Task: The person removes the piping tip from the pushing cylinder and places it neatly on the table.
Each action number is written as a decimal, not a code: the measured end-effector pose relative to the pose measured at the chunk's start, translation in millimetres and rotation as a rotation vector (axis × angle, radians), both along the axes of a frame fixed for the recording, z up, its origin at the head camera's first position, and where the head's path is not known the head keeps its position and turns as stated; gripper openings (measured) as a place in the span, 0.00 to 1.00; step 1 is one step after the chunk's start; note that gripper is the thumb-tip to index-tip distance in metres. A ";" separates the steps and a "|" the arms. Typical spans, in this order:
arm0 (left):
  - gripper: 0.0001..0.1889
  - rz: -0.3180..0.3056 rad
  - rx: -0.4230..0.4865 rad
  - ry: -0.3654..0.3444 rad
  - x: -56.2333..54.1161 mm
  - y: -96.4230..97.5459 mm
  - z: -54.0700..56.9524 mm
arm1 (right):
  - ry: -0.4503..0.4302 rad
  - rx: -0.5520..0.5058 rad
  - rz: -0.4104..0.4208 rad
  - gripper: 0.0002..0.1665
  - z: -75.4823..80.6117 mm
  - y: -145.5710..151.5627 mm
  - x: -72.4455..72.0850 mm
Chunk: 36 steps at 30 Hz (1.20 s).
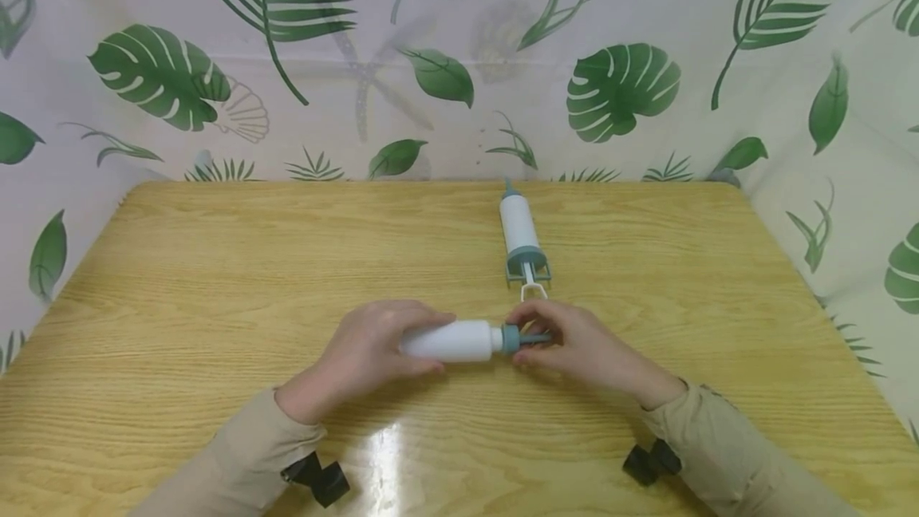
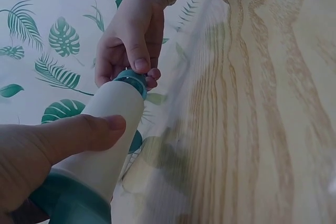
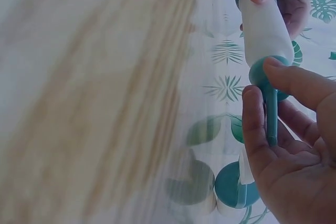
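Note:
My left hand [image 1: 369, 341] grips a white tube [image 1: 455, 341] that lies level above the table, with a wide teal collar [image 2: 79, 203] at its end nearest that hand. At the other end is a teal nozzle cap [image 1: 510, 339] with a thin straight spout. The thumb and fingers of my right hand [image 1: 577, 341] pinch this cap at its rim, and in the right wrist view the spout [image 3: 271, 116] points toward the palm. Just beyond the right hand a large syringe [image 1: 518, 223] rests on the table, white with teal ends, its white plunger handle [image 1: 534, 291] toward me.
The wood-grain table [image 1: 287, 262] reaches back to a wall covering [image 1: 502, 102] printed with green leaves. Each sleeve has a black wrist camera, one on the left [image 1: 316, 479] and one on the right [image 1: 652, 461].

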<state>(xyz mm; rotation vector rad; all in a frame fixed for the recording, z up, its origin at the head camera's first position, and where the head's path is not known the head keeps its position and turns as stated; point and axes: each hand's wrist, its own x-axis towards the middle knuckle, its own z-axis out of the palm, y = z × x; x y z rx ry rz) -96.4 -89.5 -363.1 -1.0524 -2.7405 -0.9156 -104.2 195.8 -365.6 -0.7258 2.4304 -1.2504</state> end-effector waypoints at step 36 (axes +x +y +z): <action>0.30 0.048 -0.043 -0.105 -3.6 -9.2 -13.2 | -0.010 0.008 0.016 0.21 -1.1 4.6 2.3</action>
